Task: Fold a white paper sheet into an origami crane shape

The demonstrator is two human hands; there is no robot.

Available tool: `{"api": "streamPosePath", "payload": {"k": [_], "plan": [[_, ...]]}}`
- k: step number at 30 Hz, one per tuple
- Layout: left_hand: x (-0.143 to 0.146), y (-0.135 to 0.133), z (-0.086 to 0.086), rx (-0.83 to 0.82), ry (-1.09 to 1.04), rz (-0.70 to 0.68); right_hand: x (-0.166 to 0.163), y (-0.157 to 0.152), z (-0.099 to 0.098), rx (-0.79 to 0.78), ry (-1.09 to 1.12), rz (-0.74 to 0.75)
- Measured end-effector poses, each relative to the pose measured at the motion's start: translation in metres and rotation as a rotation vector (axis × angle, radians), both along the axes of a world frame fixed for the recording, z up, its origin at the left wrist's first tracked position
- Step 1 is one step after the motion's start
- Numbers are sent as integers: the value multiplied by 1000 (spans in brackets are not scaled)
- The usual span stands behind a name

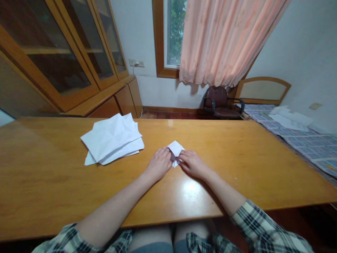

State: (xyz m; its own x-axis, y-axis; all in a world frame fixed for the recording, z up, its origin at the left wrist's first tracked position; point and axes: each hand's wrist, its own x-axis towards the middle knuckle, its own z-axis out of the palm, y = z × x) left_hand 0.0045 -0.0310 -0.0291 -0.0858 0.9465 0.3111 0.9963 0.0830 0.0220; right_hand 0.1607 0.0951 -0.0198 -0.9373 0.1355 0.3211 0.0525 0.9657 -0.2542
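A small folded piece of white paper [175, 148] lies on the wooden table in front of me, a raised flap at its top. My left hand [161, 162] is at its left edge, fingers bent and pressed on the paper. From the other side my right hand [191, 162] grips the right edge with thumb and fingers closed on it. The fingers partly cover the paper's sides, and its lower tip shows between the hands. To the left rests a loose pile of creased white sheets [113, 137], touched by neither hand.
The wooden table [250, 165] spans the view, its front edge close to my lap. Behind it stand a glass-door cabinet [79, 70], a brown armchair [217, 102] and a pink curtain [216, 42]. A bed [297, 137] with papers on it is at the right.
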Motion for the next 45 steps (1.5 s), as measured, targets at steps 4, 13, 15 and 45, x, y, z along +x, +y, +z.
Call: {"api": "streamPosePath", "payload": {"k": [4, 13, 15, 45], "plan": [[1, -1, 2, 1, -9, 13, 0, -1, 3, -22, -3, -8], [-4, -3, 3, -82, -195, 24, 0, 6, 3, -83, -1, 82], [-3, -2, 1, -89, -204, 33, 0, 9, -2, -143, 46, 119], [-2, -1, 0, -61, -207, 56, -26, 55, -1, 336, 83, 75]]}}
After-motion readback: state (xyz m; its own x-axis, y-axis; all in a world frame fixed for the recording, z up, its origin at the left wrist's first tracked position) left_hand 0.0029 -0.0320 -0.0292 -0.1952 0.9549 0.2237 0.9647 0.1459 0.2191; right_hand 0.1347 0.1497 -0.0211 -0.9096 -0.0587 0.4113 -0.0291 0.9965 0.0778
